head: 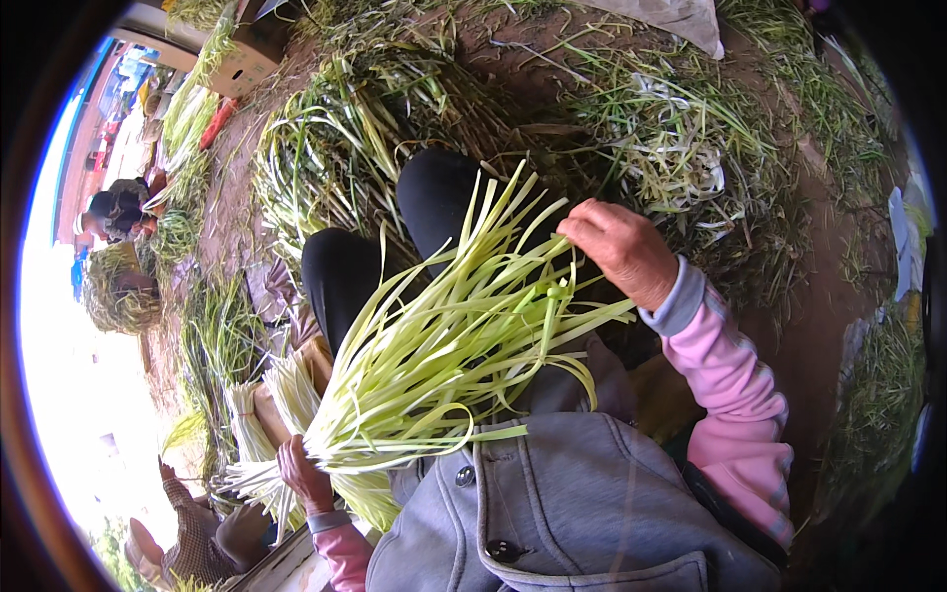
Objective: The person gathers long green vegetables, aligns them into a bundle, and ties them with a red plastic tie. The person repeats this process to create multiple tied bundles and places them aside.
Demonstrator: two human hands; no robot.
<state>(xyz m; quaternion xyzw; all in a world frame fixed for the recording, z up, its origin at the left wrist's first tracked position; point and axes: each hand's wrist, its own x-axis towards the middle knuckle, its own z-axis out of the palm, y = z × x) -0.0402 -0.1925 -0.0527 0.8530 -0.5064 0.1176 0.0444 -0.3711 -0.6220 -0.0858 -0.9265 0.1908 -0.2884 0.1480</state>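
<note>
A loose bundle of pale yellow-green leaves, which look like blanched chives (444,333), lies slantwise across my lap. Around its white stem end, my left hand (305,475) is closed, with the cut stems sticking out beyond the fist. My right hand (620,250) is at the leafy end, thumb and fingers pinched together at a few leaf tips; the exact grip is partly hidden. Below the bundle, beside my left hand, more yellow leaves (370,497) show. Tied bundles of white stems (292,388) lie just beyond that hand.
Heaped green and dry leaves (333,148) lie before my knees (436,192). Discarded trimmings (681,155) cover the soil to the right. A cardboard box (237,66) stands at upper left. One person (118,211) sits farther off; another (192,525) is at lower left.
</note>
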